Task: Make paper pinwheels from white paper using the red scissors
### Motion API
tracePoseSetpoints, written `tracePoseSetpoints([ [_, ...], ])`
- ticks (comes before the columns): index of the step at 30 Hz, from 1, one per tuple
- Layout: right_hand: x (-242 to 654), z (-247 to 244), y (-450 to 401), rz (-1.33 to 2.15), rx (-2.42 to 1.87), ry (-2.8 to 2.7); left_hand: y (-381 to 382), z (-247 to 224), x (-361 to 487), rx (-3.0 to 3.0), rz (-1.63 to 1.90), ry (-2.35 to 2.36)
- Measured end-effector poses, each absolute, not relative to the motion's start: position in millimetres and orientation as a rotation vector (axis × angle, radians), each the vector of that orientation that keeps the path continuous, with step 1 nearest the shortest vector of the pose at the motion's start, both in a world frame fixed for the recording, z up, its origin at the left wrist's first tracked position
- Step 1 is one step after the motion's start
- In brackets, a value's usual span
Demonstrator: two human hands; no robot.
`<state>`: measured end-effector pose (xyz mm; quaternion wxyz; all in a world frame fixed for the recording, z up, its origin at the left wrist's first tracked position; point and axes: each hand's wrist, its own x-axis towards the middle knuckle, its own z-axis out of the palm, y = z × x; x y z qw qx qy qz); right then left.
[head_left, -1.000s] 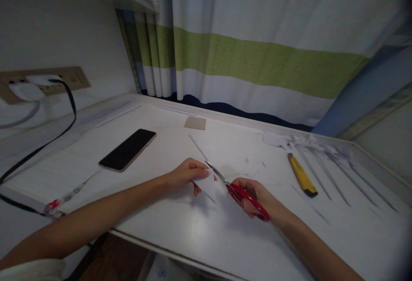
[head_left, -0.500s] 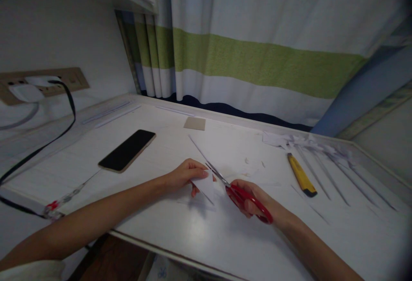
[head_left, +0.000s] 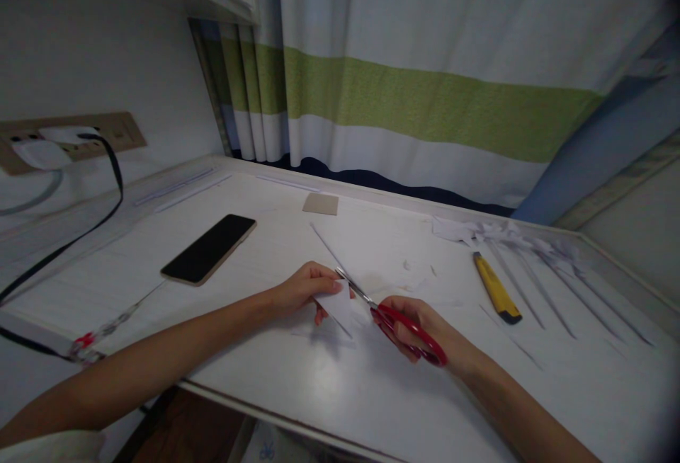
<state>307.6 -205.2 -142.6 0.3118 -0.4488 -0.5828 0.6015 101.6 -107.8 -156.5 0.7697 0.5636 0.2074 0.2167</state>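
Near the middle of the white desk, my left hand (head_left: 308,289) pinches a small white piece of paper (head_left: 337,304) between thumb and fingers. My right hand (head_left: 417,325) is wrapped round the red handles of the scissors (head_left: 406,328). The scissor blades point up and left and lie at the paper's upper edge, close to my left fingertips. A thin strip (head_left: 324,243) slants across the desk just beyond the blades. Small paper scraps (head_left: 408,265) lie past my right hand.
A black phone (head_left: 210,248) lies at the left, with a beaded strap. At the right are a yellow utility knife (head_left: 496,288), several thin strips and crumpled white paper (head_left: 510,233). A beige square (head_left: 320,203) lies near the back, below the curtain (head_left: 414,102).
The scissors have shifted slightly left with my right hand, and their blades have come closer together. My left hand keeps its hold on the paper.
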Motion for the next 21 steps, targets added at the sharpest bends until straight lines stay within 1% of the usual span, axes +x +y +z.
tracePoseSetpoints([
  [12,307.6,-141.7,-204.2,1.564,-1.242,-1.534,-108.9,-156.9,101.3,1.225,0.45,0.458],
  [21,303.9,-136.2,-205.7,1.455,-1.38,-1.589,-108.3,-158.0,100.6,1.238,0.447,0.453],
])
